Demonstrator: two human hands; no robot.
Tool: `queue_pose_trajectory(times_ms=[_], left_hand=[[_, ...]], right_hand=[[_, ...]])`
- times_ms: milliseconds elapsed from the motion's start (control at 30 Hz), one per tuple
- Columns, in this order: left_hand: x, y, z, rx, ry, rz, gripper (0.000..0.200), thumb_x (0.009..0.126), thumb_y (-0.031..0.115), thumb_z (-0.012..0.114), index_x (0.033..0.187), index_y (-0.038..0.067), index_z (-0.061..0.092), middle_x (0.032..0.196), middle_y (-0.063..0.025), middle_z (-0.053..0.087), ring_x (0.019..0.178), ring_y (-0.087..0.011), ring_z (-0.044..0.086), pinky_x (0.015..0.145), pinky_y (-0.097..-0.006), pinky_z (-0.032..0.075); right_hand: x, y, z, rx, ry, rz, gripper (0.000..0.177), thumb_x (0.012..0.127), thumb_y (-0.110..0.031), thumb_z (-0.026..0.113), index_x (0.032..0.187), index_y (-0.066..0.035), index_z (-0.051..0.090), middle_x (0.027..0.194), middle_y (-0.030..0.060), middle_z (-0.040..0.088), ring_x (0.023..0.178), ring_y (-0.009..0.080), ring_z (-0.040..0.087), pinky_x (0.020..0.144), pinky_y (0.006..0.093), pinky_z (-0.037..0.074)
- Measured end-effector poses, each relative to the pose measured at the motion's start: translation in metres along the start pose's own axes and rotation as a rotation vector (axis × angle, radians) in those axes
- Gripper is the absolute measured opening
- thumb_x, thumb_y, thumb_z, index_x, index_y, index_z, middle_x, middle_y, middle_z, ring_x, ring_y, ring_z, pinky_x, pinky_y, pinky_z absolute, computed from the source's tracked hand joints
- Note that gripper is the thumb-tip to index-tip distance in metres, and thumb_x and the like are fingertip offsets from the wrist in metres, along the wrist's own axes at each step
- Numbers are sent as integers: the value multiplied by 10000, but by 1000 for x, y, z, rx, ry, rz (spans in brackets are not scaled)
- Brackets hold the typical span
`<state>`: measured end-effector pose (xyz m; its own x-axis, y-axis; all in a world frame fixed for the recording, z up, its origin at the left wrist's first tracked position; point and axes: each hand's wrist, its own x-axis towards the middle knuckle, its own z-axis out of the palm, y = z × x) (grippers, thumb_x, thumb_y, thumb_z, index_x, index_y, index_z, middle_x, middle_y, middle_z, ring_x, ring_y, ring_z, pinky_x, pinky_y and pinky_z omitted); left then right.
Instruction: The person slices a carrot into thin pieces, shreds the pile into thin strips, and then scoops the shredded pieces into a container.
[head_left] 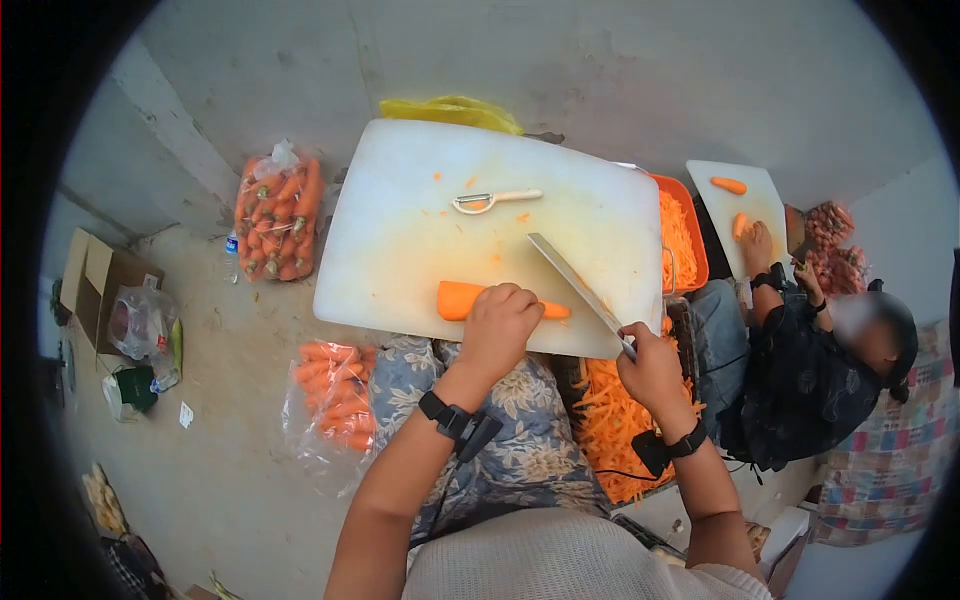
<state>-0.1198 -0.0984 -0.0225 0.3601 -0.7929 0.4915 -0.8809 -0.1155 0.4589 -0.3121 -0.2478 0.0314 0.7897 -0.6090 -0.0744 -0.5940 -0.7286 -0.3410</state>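
A peeled carrot [459, 299] lies across the near part of a white cutting board [400, 190]. My left hand [502, 325] is closed over its middle, pressing it to the board, with both ends showing. In my right hand [655, 370] is the handle of a kitchen knife [577, 285]. Its blade points up and to the left over the board, just right of the carrot's thin end and apart from it. Farther back on the board rests a peeler [497, 201] with a pale handle, among small orange scraps.
Cut carrot strips fill a crate [625, 430] beneath my right arm and an orange basin [692, 232]. Bags of whole carrots [280, 220] and peeled carrots [338, 393] are on the left floor. At right, a co-worker [810, 370] handles a carrot on another board [735, 200].
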Motion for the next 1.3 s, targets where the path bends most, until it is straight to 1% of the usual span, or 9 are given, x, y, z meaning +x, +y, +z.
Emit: queue_pose_trajectory(times_ms=[133,233,300,500,700,900,1100,1233,1300], left_hand=[[-2,0,3,-62,39,16,197,705,37,609,883,45,693,913,-49,651,909,-239,592,807,-384,485],[-5,-2,8,-48,74,40,209,698,42,614,892,39,692,920,-51,653,908,-240,598,790,-384,492],[-6,-2,8,-43,83,45,218,702,48,621,907,46,696,920,-47,652,904,-237,602,781,-380,494],[-8,-2,7,-14,118,55,223,718,58,631,929,60,704,919,-41,653,904,-224,600,757,-363,495],[-10,-5,10,12,131,65,196,699,109,610,878,77,682,906,-6,629,876,-197,575,749,-342,481],[-6,-4,7,23,112,79,164,708,109,619,855,76,682,905,-2,632,862,-197,571,728,-336,484],[-2,0,4,16,53,32,162,714,115,612,858,83,679,884,-1,622,831,-184,573,709,-326,485],[-2,-2,6,43,80,47,165,701,113,612,851,94,680,863,6,613,814,-177,573,702,-321,484],[-6,-1,6,55,72,39,176,690,111,609,849,105,684,866,15,615,823,-174,576,702,-317,483]], right_hand=[[12,-11,5,-16,35,4,156,844,-167,614,950,-53,615,742,191,639,685,376,627,610,456,492],[26,-10,3,-29,131,-84,159,879,-203,599,905,-50,635,727,191,636,674,372,627,599,457,489],[32,-11,-4,-34,15,-69,182,898,-221,591,900,-51,657,710,179,635,647,365,624,586,449,489],[16,-45,-26,-25,20,-227,173,883,-228,610,908,-62,651,690,158,635,623,333,626,564,424,494],[5,-38,-30,-197,-89,-305,143,857,-201,634,931,-79,619,685,128,631,626,307,637,555,406,498],[-6,-24,-46,-205,-162,-272,174,845,-190,653,974,-72,645,690,133,635,624,314,632,565,411,499],[18,-26,-27,-300,-269,-255,184,847,-196,650,969,-58,644,717,157,647,627,325,637,569,418,505],[36,-23,9,-109,-115,-348,181,861,-206,628,968,-61,642,701,153,639,623,329,633,568,420,504],[33,-32,4,-158,-202,-313,179,858,-194,622,977,-62,642,699,149,636,627,331,632,570,420,504]])
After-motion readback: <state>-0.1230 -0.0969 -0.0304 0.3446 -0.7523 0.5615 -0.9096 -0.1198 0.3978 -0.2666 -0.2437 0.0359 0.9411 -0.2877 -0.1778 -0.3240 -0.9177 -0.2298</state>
